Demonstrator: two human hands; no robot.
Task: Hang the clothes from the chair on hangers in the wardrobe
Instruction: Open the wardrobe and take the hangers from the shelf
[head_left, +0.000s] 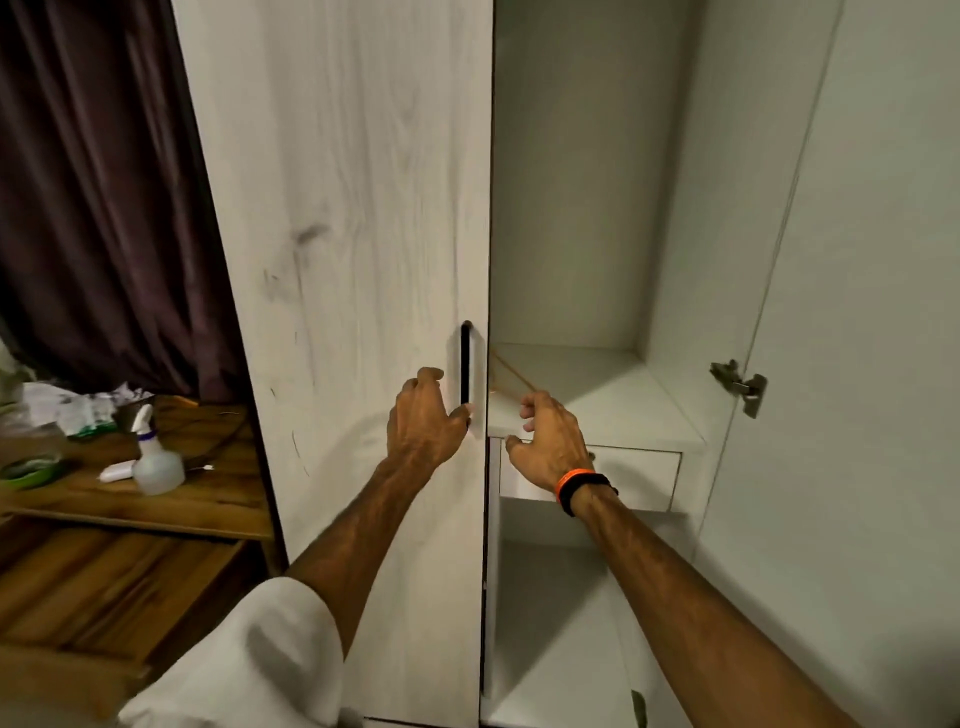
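The left hand (423, 415) lay against the closed left door (353, 260) of the wardrobe (571, 208), fingers loosely curled and thumb at the lower end of the dark slot handle (465, 364). Whether the thumb hooked into the slot could not be told. The right hand (548, 441) hovered at the front edge of the shelf (597, 395), fingers half curled and spread, holding nothing. A black and orange band (579, 488) sat on the right wrist. A white sleeve (249, 654) covered the left upper arm.

The right door (857, 364) stood open, with a metal hinge (740, 387) on its inner edge. Inside the open compartment, a thin tan strip (511, 374), possibly part of a hanger, lay on the shelf near the left door's edge. A closed drawer (634, 475) sat directly under the shelf, with an open bay (550, 623) below it.

Left of the wardrobe stood a wooden table (171, 499) carrying a spray bottle (156, 462), crumpled paper (88, 405) and a green lid (28, 470). A dark curtain (104, 182) hung behind it. Neither chair nor clothes were in view.
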